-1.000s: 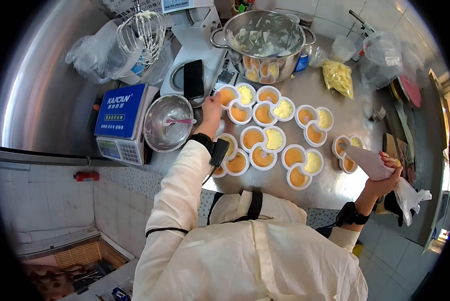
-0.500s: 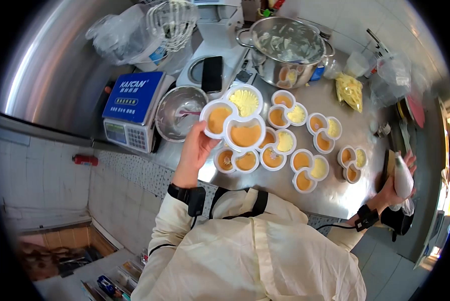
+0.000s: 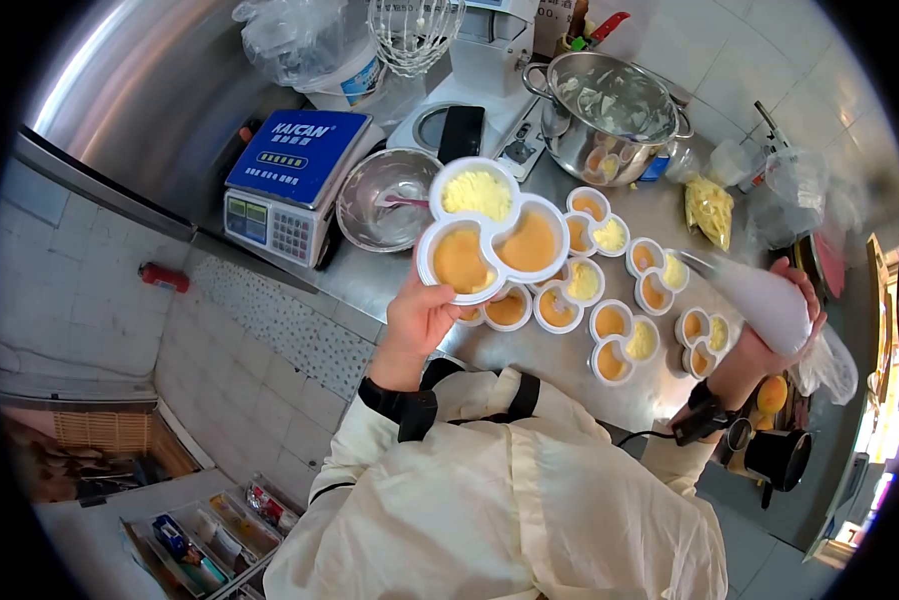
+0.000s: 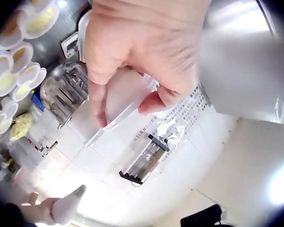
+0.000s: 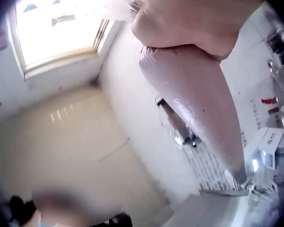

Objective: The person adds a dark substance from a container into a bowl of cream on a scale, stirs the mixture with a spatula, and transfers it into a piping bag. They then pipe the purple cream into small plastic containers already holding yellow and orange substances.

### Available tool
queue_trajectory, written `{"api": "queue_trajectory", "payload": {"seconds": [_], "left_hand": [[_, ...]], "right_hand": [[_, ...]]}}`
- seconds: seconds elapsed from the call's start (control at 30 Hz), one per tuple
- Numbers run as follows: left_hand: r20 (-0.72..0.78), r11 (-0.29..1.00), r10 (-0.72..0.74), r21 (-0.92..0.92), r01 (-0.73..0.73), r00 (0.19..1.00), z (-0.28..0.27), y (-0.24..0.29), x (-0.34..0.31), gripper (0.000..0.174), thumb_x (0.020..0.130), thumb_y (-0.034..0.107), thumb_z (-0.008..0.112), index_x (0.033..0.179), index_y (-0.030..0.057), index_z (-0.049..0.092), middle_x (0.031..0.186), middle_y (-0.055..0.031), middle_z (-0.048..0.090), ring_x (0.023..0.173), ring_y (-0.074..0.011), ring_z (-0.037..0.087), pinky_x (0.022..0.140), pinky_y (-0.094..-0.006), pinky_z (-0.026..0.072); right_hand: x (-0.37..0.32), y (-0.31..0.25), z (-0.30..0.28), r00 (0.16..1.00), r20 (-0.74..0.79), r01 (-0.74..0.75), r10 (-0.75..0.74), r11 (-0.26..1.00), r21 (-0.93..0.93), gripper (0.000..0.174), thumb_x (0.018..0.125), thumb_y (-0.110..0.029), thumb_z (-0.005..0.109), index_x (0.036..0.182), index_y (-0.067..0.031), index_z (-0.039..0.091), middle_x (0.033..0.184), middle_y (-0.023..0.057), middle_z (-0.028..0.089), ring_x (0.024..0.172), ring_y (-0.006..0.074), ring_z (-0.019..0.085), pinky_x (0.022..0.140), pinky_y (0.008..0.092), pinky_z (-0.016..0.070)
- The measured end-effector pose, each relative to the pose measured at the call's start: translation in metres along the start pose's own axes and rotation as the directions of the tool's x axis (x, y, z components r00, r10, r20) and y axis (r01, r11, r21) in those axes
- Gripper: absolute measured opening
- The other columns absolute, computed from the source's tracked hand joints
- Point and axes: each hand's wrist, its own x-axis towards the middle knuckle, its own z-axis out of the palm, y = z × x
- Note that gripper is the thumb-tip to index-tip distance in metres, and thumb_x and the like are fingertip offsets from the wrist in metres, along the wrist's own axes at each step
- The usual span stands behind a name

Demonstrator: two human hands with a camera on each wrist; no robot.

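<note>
My left hand (image 3: 419, 330) holds up a white three-lobed plastic tray (image 3: 487, 240), thumb at its near rim. Two of its lobes have smooth orange filling, the third a pale yellow, crumbly one. The left wrist view shows the thumb and fingers gripping the tray's edge (image 4: 125, 92) from the side. Out to the right, my right hand (image 3: 751, 358) grips a full piping bag (image 3: 769, 308), its tip pointing up and left toward the held tray, well apart from it. In the right wrist view the bag (image 5: 199, 90) bulges below the curled hand.
Several similar filled trays (image 3: 627, 343) stand on the steel table (image 3: 579, 375). Left are a blue-topped scale (image 3: 294, 155) and a metal bowl (image 3: 344, 205) with a pink-handled utensil. Behind stand a steel pot (image 3: 569, 140), a phone (image 3: 461, 132) and a bag of yellow pieces (image 3: 707, 212).
My left hand has lifted the tray off the table's left side toward me and turned it. The right hand swung outward with the piping bag upright, then tipped it back toward the left.
</note>
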Motion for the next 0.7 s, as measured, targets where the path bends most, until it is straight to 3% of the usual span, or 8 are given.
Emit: {"api": "queue_trajectory", "payload": {"seconds": [0.03, 0.07, 0.1, 0.17, 0.2, 0.27, 0.47, 0.7], "left_hand": [[0.006, 1.000, -0.006, -0.003, 0.006, 1.000, 0.007, 0.000, 0.000, 0.063, 0.073, 0.003, 0.048, 0.131, -0.0034, 0.023, 0.128, -0.0216, 0.036, 0.118, -0.0367, 0.039, 0.093, -0.0493, 0.0396], [0.041, 0.991, 0.091, 0.099, -0.095, 0.995, 0.012, 0.000, 0.000, 0.070, 0.073, 0.001, 0.053, 0.132, 0.0021, 0.016, 0.131, -0.0188, 0.031, 0.120, -0.0327, 0.036, 0.096, -0.0457, 0.0370], [0.084, 0.960, 0.185, 0.197, -0.199, 0.979, 0.017, 0.000, 0.001, 0.078, 0.073, -0.001, 0.058, 0.134, 0.0075, 0.010, 0.134, -0.0159, 0.027, 0.123, -0.0287, 0.034, 0.099, -0.0421, 0.0343], [0.115, 0.933, 0.244, 0.241, -0.266, 0.963, 0.028, 0.001, 0.001, 0.083, 0.071, 0.001, 0.063, 0.134, 0.0081, 0.009, 0.133, -0.0144, 0.028, 0.124, -0.0263, 0.032, 0.100, -0.0400, 0.0324], [0.142, 0.898, 0.306, 0.286, -0.335, 0.941, 0.033, 0.002, 0.001, 0.088, 0.070, 0.004, 0.067, 0.134, 0.0087, 0.008, 0.133, -0.0130, 0.028, 0.124, -0.0239, 0.031, 0.101, -0.0379, 0.0305], [0.146, 0.881, 0.336, 0.301, -0.365, 0.930, 0.037, 0.006, 0.001, 0.090, 0.069, 0.005, 0.068, 0.134, 0.0095, 0.006, 0.132, -0.0124, 0.029, 0.123, -0.0233, 0.033, 0.100, -0.0381, 0.0321], [0.098, 0.844, 0.434, 0.303, -0.442, 0.896, 0.039, 0.007, -0.006, 0.089, 0.069, 0.001, 0.065, 0.135, 0.0093, 0.005, 0.132, -0.0120, 0.029, 0.123, -0.0227, 0.034, 0.100, -0.0369, 0.0328], [0.117, 0.796, 0.487, 0.348, -0.495, 0.866, 0.037, 0.005, -0.009, 0.089, 0.070, 0.001, 0.065, 0.135, 0.0090, 0.004, 0.134, -0.0116, 0.025, 0.124, -0.0220, 0.029, 0.101, -0.0368, 0.0293]], "right_hand": [[-0.001, 0.017, 0.024, 0.998, 0.060, 0.031, -0.023, 0.991, -0.128, 0.032, 0.089, -0.030, 0.035, 0.075, -0.0086, 0.053, 0.090, 0.0069, 0.055, 0.104, 0.0307, 0.045, 0.102, 0.0505, 0.0188], [-0.004, 0.033, 0.048, 0.992, 0.122, 0.070, -0.040, 0.966, -0.251, 0.035, 0.090, -0.032, 0.030, 0.074, -0.0100, 0.052, 0.087, 0.0068, 0.054, 0.100, 0.0296, 0.047, 0.099, 0.0492, 0.0246], [-0.006, 0.046, 0.066, 0.991, 0.124, 0.077, -0.046, 0.964, -0.254, 0.035, 0.090, -0.032, 0.030, 0.074, -0.0100, 0.052, 0.087, 0.0068, 0.054, 0.100, 0.0296, 0.047, 0.099, 0.0492, 0.0246], [-0.013, 0.073, 0.099, 0.951, 0.307, 0.130, -0.045, 0.956, -0.264, 0.043, 0.093, -0.034, 0.020, 0.071, -0.0121, 0.050, 0.083, 0.0076, 0.053, 0.096, 0.0292, 0.048, 0.092, 0.0477, 0.0314], [-0.019, 0.087, 0.112, 0.949, 0.311, 0.132, -0.047, 0.957, -0.259, 0.043, 0.093, -0.034, 0.020, 0.071, -0.0121, 0.050, 0.083, 0.0076, 0.053, 0.096, 0.0292, 0.048, 0.092, 0.0477, 0.0314], [-0.028, 0.116, 0.134, 0.878, 0.469, 0.187, -0.093, 0.970, -0.157, 0.050, 0.094, -0.036, 0.013, 0.069, -0.0106, 0.048, 0.081, 0.0091, 0.053, 0.090, 0.0303, 0.052, 0.085, 0.0482, 0.0372], [-0.045, 0.168, 0.144, 0.831, 0.546, 0.256, -0.102, 0.943, -0.213, 0.052, 0.094, -0.037, 0.011, 0.067, -0.0081, 0.046, 0.078, 0.0103, 0.054, 0.077, 0.0294, 0.056, 0.073, 0.0458, 0.0440], [-0.052, 0.183, 0.147, 0.827, 0.552, 0.280, -0.105, 0.929, -0.243, 0.054, 0.094, -0.039, 0.012, 0.066, -0.0071, 0.046, 0.076, 0.0106, 0.055, 0.073, 0.0280, 0.057, 0.071, 0.0446, 0.0456]]}}
